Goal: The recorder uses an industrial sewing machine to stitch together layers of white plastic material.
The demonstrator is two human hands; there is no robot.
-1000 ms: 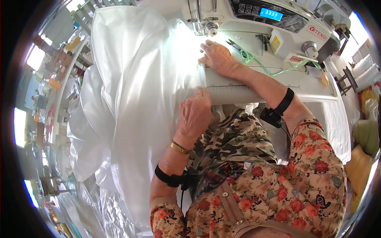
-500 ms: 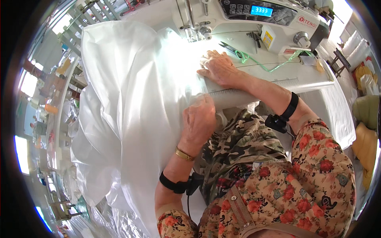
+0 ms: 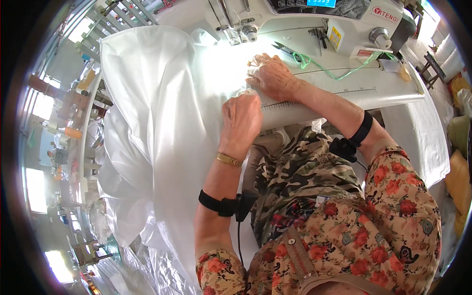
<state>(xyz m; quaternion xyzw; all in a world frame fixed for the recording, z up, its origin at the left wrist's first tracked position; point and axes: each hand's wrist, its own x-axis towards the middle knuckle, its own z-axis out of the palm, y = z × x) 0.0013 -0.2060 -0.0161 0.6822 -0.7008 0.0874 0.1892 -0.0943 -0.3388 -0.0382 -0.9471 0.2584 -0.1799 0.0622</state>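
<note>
A large glossy white fabric sheet drapes over the left of the sewing table and hangs down in folds. My left hand is closed on its right edge, knuckles up. Just beyond it, to the right, my right hand has its fingers bent and pressed together at the same edge, under a bright glare that hides the fingertips. Both hands are close together, in front of the needle area of the white sewing machine.
Scissors tied with green string lie right of my right hand. A ruler scale runs along the table's near edge. Small dark tools lie by the machine's base. Crinkled clear plastic is low on the left.
My left hand has moved away from me, up toward the machine and nearer my right hand, still closed on the fabric. The right hand stays near the same spot; the view has shifted slightly.
</note>
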